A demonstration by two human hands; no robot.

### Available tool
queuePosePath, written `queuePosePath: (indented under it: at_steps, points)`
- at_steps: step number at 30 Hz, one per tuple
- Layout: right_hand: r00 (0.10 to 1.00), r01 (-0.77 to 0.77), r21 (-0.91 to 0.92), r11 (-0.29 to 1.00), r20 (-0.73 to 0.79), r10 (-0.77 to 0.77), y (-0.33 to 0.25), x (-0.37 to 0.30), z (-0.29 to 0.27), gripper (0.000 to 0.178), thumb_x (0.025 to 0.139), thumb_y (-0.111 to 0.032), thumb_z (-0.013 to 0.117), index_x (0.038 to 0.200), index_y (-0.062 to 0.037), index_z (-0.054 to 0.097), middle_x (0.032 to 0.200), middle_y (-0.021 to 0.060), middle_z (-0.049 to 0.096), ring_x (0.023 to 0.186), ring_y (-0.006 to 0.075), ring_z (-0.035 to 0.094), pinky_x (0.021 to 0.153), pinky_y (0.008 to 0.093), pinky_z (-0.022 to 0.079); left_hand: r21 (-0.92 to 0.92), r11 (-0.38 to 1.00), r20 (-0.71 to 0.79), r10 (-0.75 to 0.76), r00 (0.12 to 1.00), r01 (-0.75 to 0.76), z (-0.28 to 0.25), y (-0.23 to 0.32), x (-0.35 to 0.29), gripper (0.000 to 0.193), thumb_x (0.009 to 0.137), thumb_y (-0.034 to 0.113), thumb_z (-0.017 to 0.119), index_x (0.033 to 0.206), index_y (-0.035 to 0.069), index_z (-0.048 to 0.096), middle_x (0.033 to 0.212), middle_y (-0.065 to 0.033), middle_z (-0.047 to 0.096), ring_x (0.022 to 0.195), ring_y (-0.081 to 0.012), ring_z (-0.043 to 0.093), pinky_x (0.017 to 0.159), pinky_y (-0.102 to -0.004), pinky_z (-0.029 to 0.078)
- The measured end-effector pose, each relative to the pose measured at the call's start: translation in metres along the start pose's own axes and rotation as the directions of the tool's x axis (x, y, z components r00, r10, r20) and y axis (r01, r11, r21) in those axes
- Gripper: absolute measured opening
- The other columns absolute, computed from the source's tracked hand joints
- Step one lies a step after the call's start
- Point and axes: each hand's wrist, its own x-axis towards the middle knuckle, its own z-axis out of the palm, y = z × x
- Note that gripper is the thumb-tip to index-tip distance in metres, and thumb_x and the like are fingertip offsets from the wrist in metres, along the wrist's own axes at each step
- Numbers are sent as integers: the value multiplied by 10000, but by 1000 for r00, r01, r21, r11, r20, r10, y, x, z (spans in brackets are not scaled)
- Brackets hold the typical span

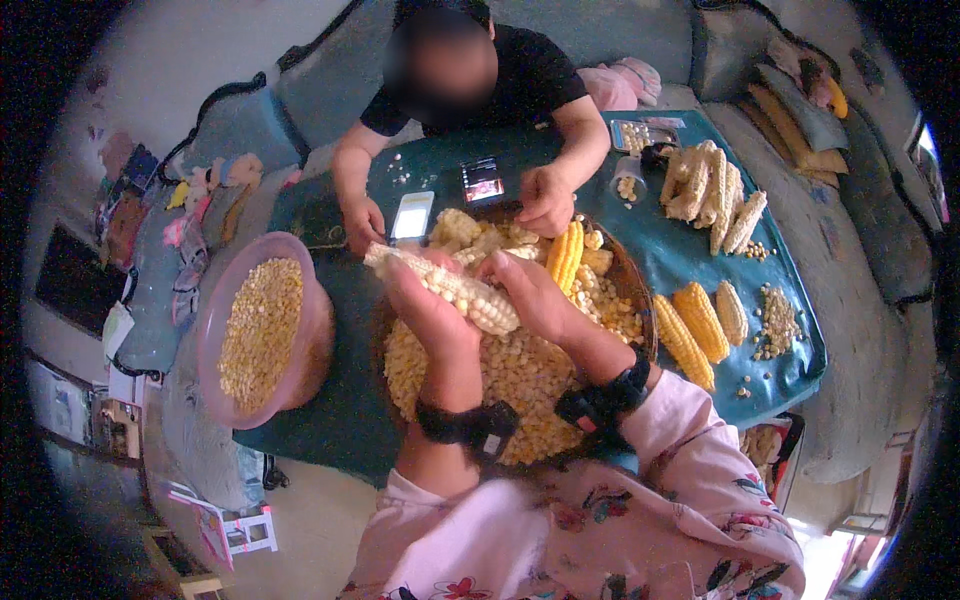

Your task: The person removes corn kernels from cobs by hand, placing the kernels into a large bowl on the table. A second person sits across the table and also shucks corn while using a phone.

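My left hand (432, 308) is wrapped round a pale ear of corn (488, 303), held slantwise above a wide basket (651, 325). The ear's far left end looks bare, while rows of kernels still cover its near right end. At the ear's right side, my right hand (538, 296) has its thumb up and its fingers curled against the corn; part of those fingers is hidden. Loose pale kernels (470, 375) fill the basket beneath both hands. Just beyond my right hand, a yellow ear of corn (566, 257) lies on the basket's far side.
A pink tub (212, 330) of kernels stands left on the green-covered table (350, 375). To the right lie several ears (703, 322), stripped cobs (705, 185) and scattered kernels (777, 325). Across sits a person in black (535, 75), beside two phones (412, 215). Sofas surround the table.
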Motion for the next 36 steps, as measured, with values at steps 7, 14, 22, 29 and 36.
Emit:
queuePosePath:
  at_steps: [7, 14, 22, 29, 36]
  points:
    - [987, 110, -210, 972, 138, -82, -13, -7, 3, 448, 878, -395, 348, 917, 13, 529, 786, 233, 549, 776, 337, 551, 712, 399, 415, -24, 997, -18, -67, 998, 67, -8, 2, 8, 393, 842, 517, 357, 779, 129, 368, 620, -4, 424, 567, -139, 428, 536, -271, 377]
    - [998, -57, -67, 996, 38, 59, 5, -2, 0, 406, 886, -306, 366, 747, 42, 521, 642, 136, 526, 627, 188, 479, 581, 349, 400, 63, 988, 185, 126, 975, -140, -4, 3, -2, 390, 837, 478, 387, 802, 90, 376, 553, -26, 424, 508, -148, 435, 485, -268, 376]
    - [972, -232, 135, 963, 70, 224, -11, -6, -6, 385, 887, -327, 386, 851, 32, 520, 700, 34, 504, 634, 112, 423, 551, 278, 382, -108, 990, 155, -77, 985, 94, -3, 7, 2, 418, 837, 533, 345, 927, 126, 377, 580, 2, 396, 532, -127, 398, 509, -266, 356]
    - [989, 3, -4, 1000, 148, -3, -9, -4, -1, 467, 873, -418, 387, 1000, 14, 513, 862, 100, 553, 811, 186, 507, 739, 311, 415, -109, 983, 36, -147, 989, 150, -6, 0, 10, 402, 854, 518, 304, 846, 125, 389, 623, -12, 451, 559, -136, 447, 518, -264, 384]
    - [993, 93, -168, 981, 83, -80, -9, -8, 9, 411, 885, -357, 371, 917, 21, 531, 730, 198, 540, 682, 259, 526, 664, 368, 421, 117, 989, 99, 75, 992, -87, -4, -1, -1, 377, 877, 426, 343, 970, 60, 347, 675, -58, 480, 580, -137, 465, 530, -254, 397]
